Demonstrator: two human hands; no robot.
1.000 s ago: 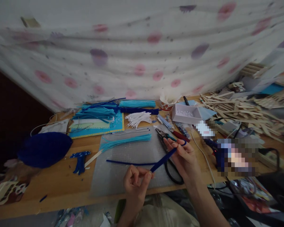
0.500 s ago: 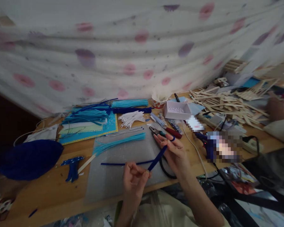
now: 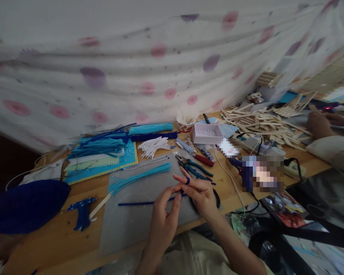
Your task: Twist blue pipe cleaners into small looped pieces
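My left hand (image 3: 166, 208) and my right hand (image 3: 199, 193) meet over the grey mat (image 3: 126, 225), fingertips together. A dark blue strip (image 3: 187, 181) curls around a finger of my right hand, and its fingers are bent around it. The thumb and fingers of my left hand pinch at the strip, partly hidden. Beneath, a straight dark blue stem (image 3: 134, 204) lies on the mat. Pliers with teal handles (image 3: 195, 167) rest just beyond my right hand. Black scissors handles (image 3: 217, 198) show beside my right wrist.
Light blue stems (image 3: 143, 176) lie on the mat. Behind are white stamens (image 3: 153, 146), a white bead box (image 3: 208, 133) and a paper cup (image 3: 185, 123). At left are a blue glue gun (image 3: 81, 213) and a dark blue oval (image 3: 28, 206). Wooden sticks (image 3: 263, 126) and another person's hand (image 3: 319, 124) are at right.
My hands have come together, and the strip stretched between them is now curled at my right fingers. The pliers are more exposed. The whole view has shifted slightly.
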